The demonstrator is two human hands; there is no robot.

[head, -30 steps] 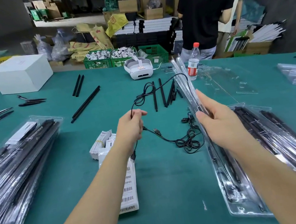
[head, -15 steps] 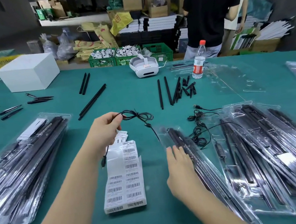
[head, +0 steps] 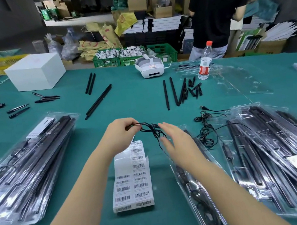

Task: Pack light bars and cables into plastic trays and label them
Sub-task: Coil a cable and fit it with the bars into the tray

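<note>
Left hand [head: 121,133] pinching a bundled black cable [head: 151,130] above the barcode label sheet [head: 132,176], as before. Right hand [head: 177,144], fingers spread and blurred, now lifted off the clear tray [head: 198,191] and reaching to the cable, tray left flat on green table [head: 142,101].

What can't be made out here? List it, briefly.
- Right hand, head view: motion blur; whether it touches the black cable pinched by the left hand is unclear.
- Label sheet: barcode text too small to read.
- Right tray stack: glare and the frame edge hide its contents.
</note>
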